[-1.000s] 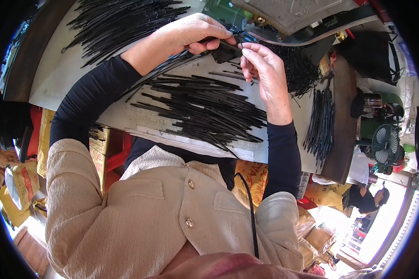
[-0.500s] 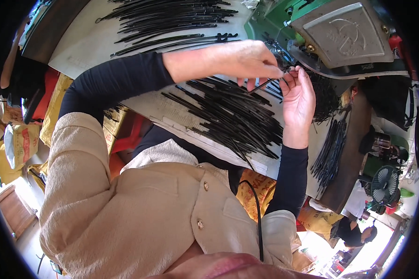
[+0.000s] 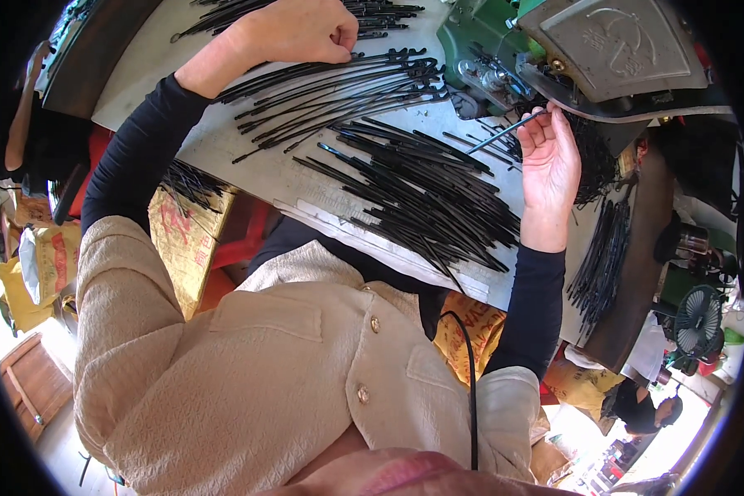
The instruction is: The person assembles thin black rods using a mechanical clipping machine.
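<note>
Black, thin rod is in R hand: pinched at its upper-right end betw. thumb & fingertips, palm toward camera, free end slanting down-left to the lower pile. L hand is well apart, curled over the hooked rods, fingertips at their upper edge; can't tell if it grips one.

Change: half a sec ago both hands met by the machine; now L is off up-left, R stays close. So R alone has the rod, L is free of it.

Edges/room: R sits tight betw. green machine w/ its grey cover above, & black tangle to its right; more space down-left. Narrow gap betw. hooked rods & lower pile. L has bare tabletop left/below. Front edge: white strip; right: bundle, then dark rim.
</note>
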The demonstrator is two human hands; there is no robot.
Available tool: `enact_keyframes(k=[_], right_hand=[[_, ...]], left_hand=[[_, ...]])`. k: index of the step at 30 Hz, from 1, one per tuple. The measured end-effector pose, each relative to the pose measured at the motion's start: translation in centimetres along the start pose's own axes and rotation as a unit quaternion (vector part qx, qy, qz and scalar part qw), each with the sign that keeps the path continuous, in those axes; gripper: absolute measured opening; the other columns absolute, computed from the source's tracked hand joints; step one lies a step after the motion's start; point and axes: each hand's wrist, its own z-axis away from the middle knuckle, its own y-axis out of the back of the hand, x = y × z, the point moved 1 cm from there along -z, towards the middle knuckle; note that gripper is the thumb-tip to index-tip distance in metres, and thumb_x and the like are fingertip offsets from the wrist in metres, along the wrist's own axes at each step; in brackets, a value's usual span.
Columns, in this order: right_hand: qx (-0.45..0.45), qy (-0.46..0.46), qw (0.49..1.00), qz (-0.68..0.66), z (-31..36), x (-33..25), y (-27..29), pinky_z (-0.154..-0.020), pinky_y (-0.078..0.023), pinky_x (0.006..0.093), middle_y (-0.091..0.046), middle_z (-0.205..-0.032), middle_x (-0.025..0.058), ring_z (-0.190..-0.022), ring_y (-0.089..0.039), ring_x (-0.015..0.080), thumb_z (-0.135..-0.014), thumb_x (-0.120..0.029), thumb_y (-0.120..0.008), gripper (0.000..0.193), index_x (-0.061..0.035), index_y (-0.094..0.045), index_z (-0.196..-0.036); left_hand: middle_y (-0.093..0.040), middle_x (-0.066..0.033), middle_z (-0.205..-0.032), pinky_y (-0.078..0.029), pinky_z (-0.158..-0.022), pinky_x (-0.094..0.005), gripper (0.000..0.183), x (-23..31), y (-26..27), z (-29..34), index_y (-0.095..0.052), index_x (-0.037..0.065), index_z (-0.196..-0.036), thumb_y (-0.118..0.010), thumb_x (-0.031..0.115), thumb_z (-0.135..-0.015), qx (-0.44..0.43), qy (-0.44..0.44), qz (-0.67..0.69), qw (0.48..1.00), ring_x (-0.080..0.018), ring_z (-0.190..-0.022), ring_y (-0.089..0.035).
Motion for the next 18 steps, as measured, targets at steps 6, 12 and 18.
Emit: enact_keyframes(k=[6, 12, 18], right_hand=[[-0.01, -0.003, 1.0, 0.003, 0.1, 0.2, 0.3, -0.065, -0.056, 0.029, -0.064, -0.081, 0.01, -0.074, -0.064, 0.0176, -0.09, -0.013, -0.053, 0.02, 0.0007, -0.059, -0.103], [0.009, -0.004, 1.0, -0.008, 0.1, 0.1, 0.5, -0.06, -0.054, 0.0263, -0.063, -0.08, 0.0101, -0.07, -0.063, 0.0163, -0.09, -0.013, -0.054, 0.021, 0.0011, -0.059, -0.105], [-0.069, -0.101, 0.987, 0.105, 1.3, -0.1, -2.2, -0.047, -0.042, 0.0215, -0.059, -0.077, 0.009, -0.055, -0.055, 0.0122, -0.092, -0.018, -0.05, 0.024, 0.0021, -0.056, -0.104]], left_hand=[[-0.065, -0.0128, -0.075, -0.049, -0.063, -0.036, 0.021, 1.2, 1.5, 0.1, -0.065, 0.003, -0.083, -0.059, 0.022, -0.075, 0.001, -0.007, -0.015, 1.0, -0.0292, -0.071, -0.063], [-0.064, -0.0099, -0.069, -0.048, -0.06, -0.0318, 0.021, 2.0, 2.0, -1.0, -0.064, 0.002, -0.083, -0.06, 0.021, -0.076, 0.019, -0.013, 0.09, 0.996, -0.0214, -0.063, -0.062], [-0.056, -0.0023, -0.056, -0.04, -0.047, -0.0237, 0.022, 3.3, 0.1, -3.6, -0.063, -0.003, -0.082, -0.061, 0.019, -0.084, 0.137, -0.331, 0.299, 0.884, -0.008, -0.046, -0.05]])
